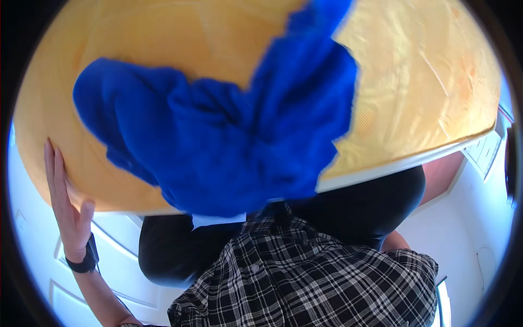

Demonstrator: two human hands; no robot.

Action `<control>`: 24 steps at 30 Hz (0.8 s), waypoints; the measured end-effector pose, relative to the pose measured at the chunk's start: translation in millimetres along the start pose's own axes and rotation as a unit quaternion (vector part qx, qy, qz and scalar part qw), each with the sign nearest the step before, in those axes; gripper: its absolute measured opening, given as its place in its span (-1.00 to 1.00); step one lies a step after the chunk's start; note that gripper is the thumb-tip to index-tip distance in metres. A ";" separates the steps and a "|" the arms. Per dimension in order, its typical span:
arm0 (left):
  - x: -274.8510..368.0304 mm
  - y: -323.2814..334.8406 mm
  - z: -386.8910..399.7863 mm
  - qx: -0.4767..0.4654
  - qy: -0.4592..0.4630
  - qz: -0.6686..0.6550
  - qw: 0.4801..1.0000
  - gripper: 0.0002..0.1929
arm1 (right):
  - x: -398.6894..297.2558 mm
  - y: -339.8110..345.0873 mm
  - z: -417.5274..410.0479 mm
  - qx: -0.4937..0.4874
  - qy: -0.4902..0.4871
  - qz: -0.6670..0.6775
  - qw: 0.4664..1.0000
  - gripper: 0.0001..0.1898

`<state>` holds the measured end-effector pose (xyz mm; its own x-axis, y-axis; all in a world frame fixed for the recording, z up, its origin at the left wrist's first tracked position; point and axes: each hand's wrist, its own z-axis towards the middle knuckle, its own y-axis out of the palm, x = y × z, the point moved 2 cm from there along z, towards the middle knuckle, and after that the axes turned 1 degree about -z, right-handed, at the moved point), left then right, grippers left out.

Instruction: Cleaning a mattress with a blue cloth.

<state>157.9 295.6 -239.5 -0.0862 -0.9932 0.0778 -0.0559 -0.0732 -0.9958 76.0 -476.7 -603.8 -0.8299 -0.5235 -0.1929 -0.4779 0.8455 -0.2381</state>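
A crumpled blue cloth garment point(229, 139) lies over the near edge of a yellow-covered surface point(135, 24), one part reaching up out of the picture at the top. My left hand point(67, 200) is at the left near edge of that surface, fingers extended and thumb apart, holding nothing; a black band with a device is on the wrist. A gap separates this hand from the cloth. My right hand is out of view; only a bit of the right arm shows beside my plaid shirt. A white piece point(218, 220) shows under the cloth's lower edge.
My black-clad legs point(359, 204) are bent at the surface's near edge. A white drawer unit point(484, 149) stands at the far right. White panelled furniture or a door point(122, 261) is at the lower left. The yellow cover has wrinkles at the right.
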 end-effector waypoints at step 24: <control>19.3 217.5 206.1 -0.077 -0.265 -0.465 0.841 -0.63 | -241.2 -78.1 31.6 0.164 -0.260 0.190 0.933 -0.58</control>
<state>349.1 241.9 -464.7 0.5190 -0.4158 0.7468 0.0150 -0.8691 -0.4944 322.6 -419.8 -568.7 -0.6295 -0.2459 -0.7371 0.0056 0.9471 -0.3208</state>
